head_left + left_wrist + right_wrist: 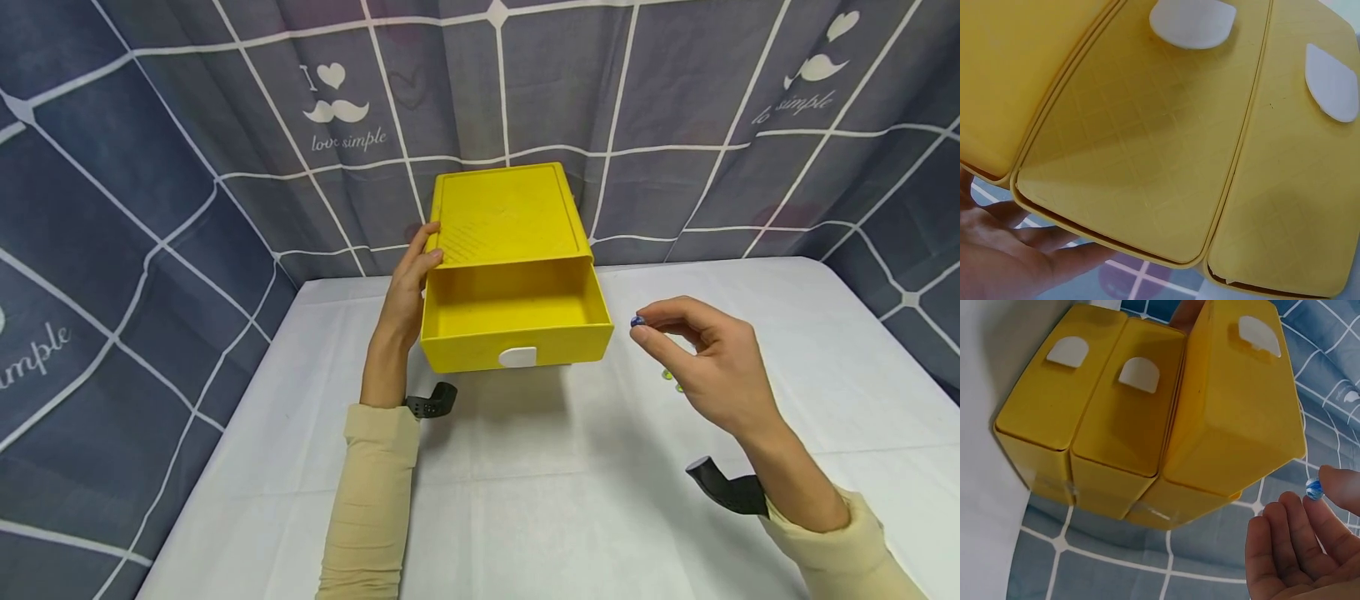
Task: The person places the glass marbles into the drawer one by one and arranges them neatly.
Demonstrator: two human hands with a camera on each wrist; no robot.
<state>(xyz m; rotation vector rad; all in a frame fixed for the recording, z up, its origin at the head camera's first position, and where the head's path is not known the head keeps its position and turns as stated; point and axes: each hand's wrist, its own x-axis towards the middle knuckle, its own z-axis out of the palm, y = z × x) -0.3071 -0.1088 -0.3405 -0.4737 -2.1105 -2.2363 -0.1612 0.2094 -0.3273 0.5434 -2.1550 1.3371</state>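
A yellow unit of stacked drawers point(510, 212) stands on the table; its top drawer point(517, 354) is pulled out, and no contents show inside. My left hand point(408, 287) rests against the unit's left side, fingers point(1054, 256) fairly straight along it. Off the drawer's right front corner, my right hand point(712, 358) pinches a small blue marble point(637, 321) between thumb and forefinger. The right wrist view shows the marble point(1314, 489) as blue and white swirled, with the other fingers point(1279, 537) loosely extended.
Small green marbles point(667, 375) lie on the white tablecloth point(517, 517), partly hidden by the right hand. Two lower drawers point(1129, 406) are closed, with white tab handles point(1140, 375). A grey checked curtain point(540, 92) hangs behind and at both sides.
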